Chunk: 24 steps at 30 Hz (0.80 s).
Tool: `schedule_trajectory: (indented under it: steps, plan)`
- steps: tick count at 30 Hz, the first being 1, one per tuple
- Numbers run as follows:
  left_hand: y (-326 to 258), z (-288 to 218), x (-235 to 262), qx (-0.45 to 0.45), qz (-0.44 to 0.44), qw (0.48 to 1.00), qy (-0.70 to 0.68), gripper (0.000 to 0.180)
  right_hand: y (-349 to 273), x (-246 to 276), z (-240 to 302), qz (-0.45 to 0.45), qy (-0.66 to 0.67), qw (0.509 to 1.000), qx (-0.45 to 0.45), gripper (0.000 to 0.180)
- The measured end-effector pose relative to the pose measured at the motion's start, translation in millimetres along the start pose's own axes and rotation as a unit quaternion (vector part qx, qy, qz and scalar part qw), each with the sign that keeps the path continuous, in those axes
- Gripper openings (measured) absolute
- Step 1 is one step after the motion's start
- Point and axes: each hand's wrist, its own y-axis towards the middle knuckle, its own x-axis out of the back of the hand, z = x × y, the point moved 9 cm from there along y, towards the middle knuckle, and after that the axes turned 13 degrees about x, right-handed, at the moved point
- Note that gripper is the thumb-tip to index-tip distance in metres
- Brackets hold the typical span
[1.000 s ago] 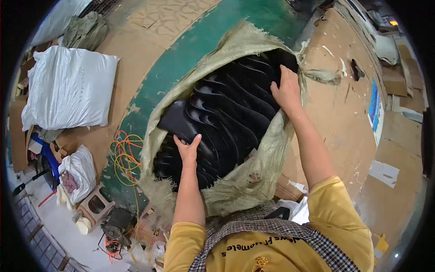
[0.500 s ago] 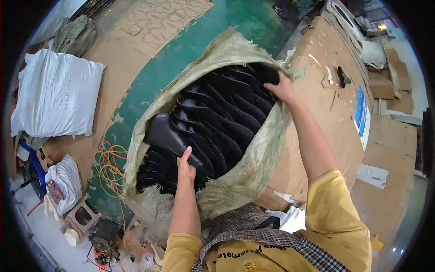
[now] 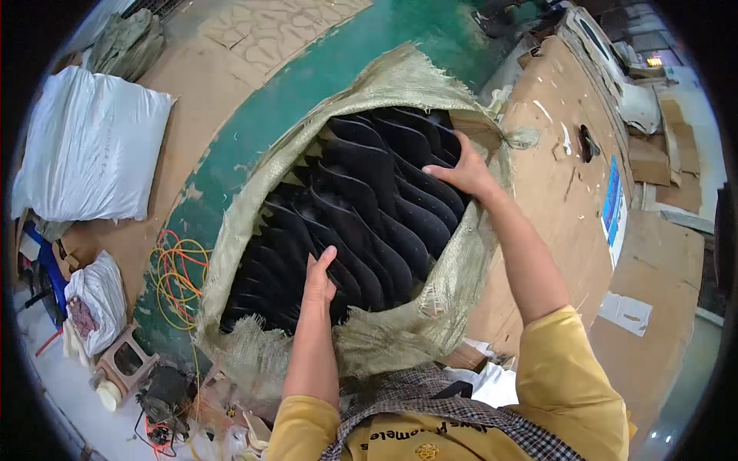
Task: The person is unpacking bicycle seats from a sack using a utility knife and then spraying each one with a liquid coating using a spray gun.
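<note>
A pale green woven sack (image 3: 461,284) lies in front of me with its mouth wide open. Tightly packed rows of black, wavy-edged pieces shaped like insoles (image 3: 369,223) fill it. At the near edge of the rows, my left hand (image 3: 319,284) grips among the pieces, its thumb raised and its other fingers mostly hidden. My right hand (image 3: 469,173) closes over the far right end of the stack, thumb on top and fingertips tucked behind the black edges. The sack's cloth surrounds the stack.
Cardboard (image 3: 553,223) covers the surface at right, with a small black object (image 3: 589,144) on it. At left are a white bag (image 3: 92,146), tangled orange and yellow cords (image 3: 177,276) and a beige stool (image 3: 127,361). Green floor (image 3: 292,115) runs beyond the sack.
The single black piece that my left hand held up now sits down among the rows. My right hand has shifted slightly left and down, off the sack's rim onto the stack.
</note>
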Motion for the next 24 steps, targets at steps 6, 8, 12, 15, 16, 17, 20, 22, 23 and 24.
schedule_trajectory:
  steps: [6, 8, 12, 15, 16, 17, 20, 22, 23, 24]
  plan:
    - [10.1, 7.0, -3.3, 0.031, 0.018, 0.999, 0.021, 0.062, -2.3, -2.8, -20.2, 0.018, 0.074, 0.995, 0.065, 0.080]
    - [16.8, 7.7, 4.1, 0.039, 0.000, 0.999, 0.020, 0.062, -0.6, -0.8, -25.3, 0.016, 0.046, 0.998, 0.040, 0.077]
    - [15.6, 10.6, 10.9, 0.035, -0.003, 0.999, -0.012, 0.062, -11.9, 1.3, -4.0, 0.002, 0.069, 0.998, -0.010, 0.064]
    - [-1.9, 11.0, 13.8, 0.031, 0.021, 0.999, -0.004, 0.061, -36.4, 14.0, 28.7, -0.018, 0.136, 0.990, 0.009, 0.064]
    - [-10.1, 5.4, 11.2, 0.009, 0.070, 0.997, 0.005, 0.059, -47.0, 20.9, 39.9, -0.015, 0.142, 0.990, -0.013, 0.064]
    - [-17.9, 6.5, 14.4, 0.009, 0.073, 0.997, 0.010, 0.059, -57.0, 27.4, 40.9, -0.017, 0.145, 0.989, -0.039, 0.064]
    - [-53.8, 4.1, 12.5, 0.011, 0.082, 0.993, 0.086, 0.066, -91.6, 13.3, 25.8, -0.008, 0.193, 0.981, -0.035, 0.061]
    - [-67.7, -17.6, 6.7, -0.006, 0.062, 0.994, 0.093, 0.065, -102.1, 15.5, 44.1, -0.021, 0.235, 0.971, -0.041, 0.062]
    - [-69.1, -31.6, 1.4, -0.021, 0.048, 0.994, 0.093, 0.065, -105.4, 14.5, 52.6, 0.002, 0.221, 0.974, -0.057, 0.063]
    - [-88.7, -41.0, 10.5, -0.036, 0.036, 0.994, 0.094, 0.064, -108.9, 12.4, 61.8, 0.023, 0.207, 0.975, -0.073, 0.064]
